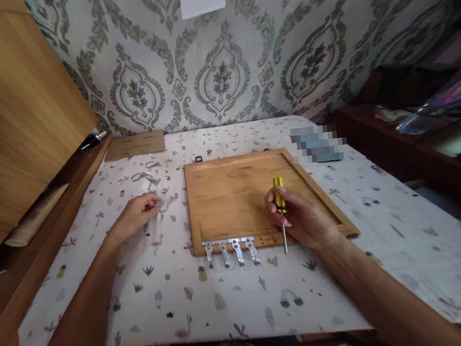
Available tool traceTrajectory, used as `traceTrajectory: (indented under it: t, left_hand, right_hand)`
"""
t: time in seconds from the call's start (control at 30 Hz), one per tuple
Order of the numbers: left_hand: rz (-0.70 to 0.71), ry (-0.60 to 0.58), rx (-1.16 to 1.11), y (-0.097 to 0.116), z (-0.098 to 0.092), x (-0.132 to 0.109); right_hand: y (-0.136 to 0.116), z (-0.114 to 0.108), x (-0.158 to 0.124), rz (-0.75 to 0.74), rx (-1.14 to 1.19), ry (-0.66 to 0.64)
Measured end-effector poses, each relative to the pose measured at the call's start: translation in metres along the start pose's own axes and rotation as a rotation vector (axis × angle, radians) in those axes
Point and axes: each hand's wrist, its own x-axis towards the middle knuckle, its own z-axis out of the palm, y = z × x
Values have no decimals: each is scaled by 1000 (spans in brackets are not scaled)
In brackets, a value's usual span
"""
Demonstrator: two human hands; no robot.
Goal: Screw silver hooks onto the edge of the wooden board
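Note:
A wooden board with a raised frame (233,195) lies flat on the patterned tablecloth (227,290). Several metal hooks (231,250) are lined up on its near edge. My right hand (302,220) rests on the board's near right part, closed around a yellow-and-black screwdriver (280,203) whose shaft points toward me. My left hand (135,214) lies on the cloth left of the board, fingertips pinched on a small metal piece that I cannot make out, next to a clear plastic bag of hardware (148,179).
A cardboard sheet (136,145) lies at the table's far left. A wooden cabinet (7,109) stands at the left, with a black pen (93,139) at its corner. A dark side table with clutter (416,118) is at the right. Wallpapered wall behind.

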Motion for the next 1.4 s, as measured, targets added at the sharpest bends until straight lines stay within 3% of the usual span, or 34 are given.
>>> traceTrajectory:
  t: [0.47,0.83,1.1,1.27,1.4]
  left_hand:
    - [-40,-145,-106,25,6,-7]
    - [-70,-241,-198,40,9,-12]
    - [-59,-222,-295,85,17,-34]
    - [-50,-263,-415,125,46,-65]
    - [97,-235,-312,146,70,-91]
  right_hand:
    - [-7,16,-6,-58,-65,-31]
    - [-24,62,-41,-52,-229,-119]
    - [6,91,-77,-144,-404,-49]
    - [24,100,-89,-215,-402,2]
    - [33,100,-96,-277,-416,88]
